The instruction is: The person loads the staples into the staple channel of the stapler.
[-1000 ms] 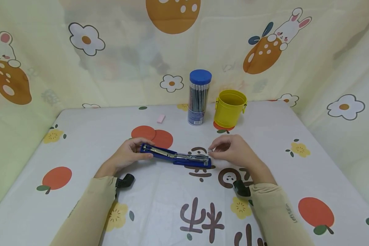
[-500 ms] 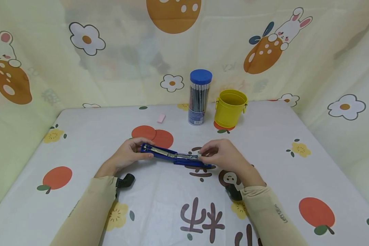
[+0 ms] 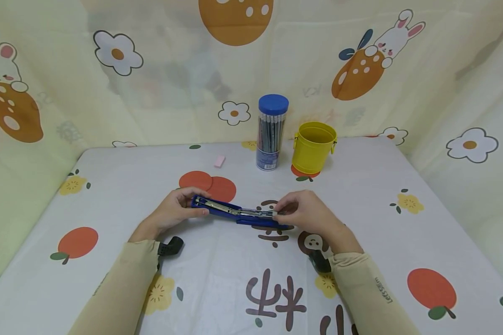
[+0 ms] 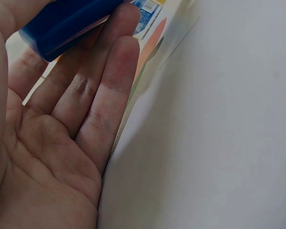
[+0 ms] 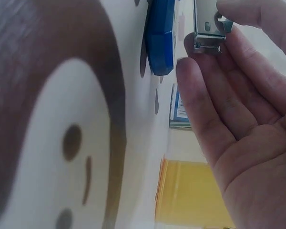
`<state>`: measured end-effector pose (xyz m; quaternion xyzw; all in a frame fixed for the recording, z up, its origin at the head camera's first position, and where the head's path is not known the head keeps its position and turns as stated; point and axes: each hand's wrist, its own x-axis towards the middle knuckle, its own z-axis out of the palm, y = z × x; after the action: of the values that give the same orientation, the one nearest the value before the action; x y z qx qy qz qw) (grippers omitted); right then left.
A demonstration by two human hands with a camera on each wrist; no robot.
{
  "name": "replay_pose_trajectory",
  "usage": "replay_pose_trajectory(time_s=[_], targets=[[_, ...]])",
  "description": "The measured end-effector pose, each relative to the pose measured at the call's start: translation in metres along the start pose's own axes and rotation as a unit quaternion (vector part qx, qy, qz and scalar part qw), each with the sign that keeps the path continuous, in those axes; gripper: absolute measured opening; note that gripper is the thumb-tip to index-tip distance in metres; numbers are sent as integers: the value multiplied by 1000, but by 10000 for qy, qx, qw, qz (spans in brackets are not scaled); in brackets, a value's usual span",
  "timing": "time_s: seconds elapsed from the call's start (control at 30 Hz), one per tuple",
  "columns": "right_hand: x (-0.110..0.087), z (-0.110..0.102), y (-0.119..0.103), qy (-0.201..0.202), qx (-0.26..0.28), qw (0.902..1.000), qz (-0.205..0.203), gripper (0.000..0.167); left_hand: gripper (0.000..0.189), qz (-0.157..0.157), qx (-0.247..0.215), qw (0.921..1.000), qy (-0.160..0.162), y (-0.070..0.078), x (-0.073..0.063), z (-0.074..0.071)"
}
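A blue stapler (image 3: 261, 221) lies folded open, its metal magazine (image 5: 206, 16) exposed along the lower arm. At the raised left end my left hand (image 3: 176, 209) grips the blue cover (image 4: 62, 26) between thumb and fingers; the left wrist view shows the palm below it. My right hand (image 3: 303, 211) is at the magazine's right end, thumb and fingertips pinching a small silvery strip (image 5: 224, 24) against the metal. Its full shape is hidden by the fingers. The stapler's blue base (image 5: 161, 43) is beside the fingertips in the right wrist view.
Behind the hands stand a clear tub of pencils (image 3: 270, 132) with a blue lid and a yellow bucket (image 3: 313, 151). A small pink eraser (image 3: 220, 161) lies left of the tub. A printed cloth (image 3: 218, 284) covers the table, and a patterned curtain (image 3: 172, 83) hangs behind.
My right hand has moved left from beyond the stapler's right end onto its magazine, then slightly back right. My left hand and the stapler have stayed still.
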<state>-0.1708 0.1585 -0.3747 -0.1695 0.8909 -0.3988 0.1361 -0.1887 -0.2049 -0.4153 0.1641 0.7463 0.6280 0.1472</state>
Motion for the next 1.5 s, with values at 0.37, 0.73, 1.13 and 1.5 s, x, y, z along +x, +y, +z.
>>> replay_pose_trajectory(time_s=[0.37, 0.73, 1.13, 1.5], targets=[[-4, -7, 1, -28, 38, 9999, 108, 14, 40, -12, -10, 10000, 42, -1, 0, 0], [-4, -10, 3, -104, 104, 9998, 164, 13, 42, 20, -33, 10000, -1, 1, 0, 1], [-6, -11, -1, -130, -79, 9998, 113, 12, 40, 99, 17, 9999, -9, 0, 0, 1], [-6, -11, -2, -133, -163, 9998, -4, 10, 44, 30, 1, 10000, -4, 0, 1, 0]])
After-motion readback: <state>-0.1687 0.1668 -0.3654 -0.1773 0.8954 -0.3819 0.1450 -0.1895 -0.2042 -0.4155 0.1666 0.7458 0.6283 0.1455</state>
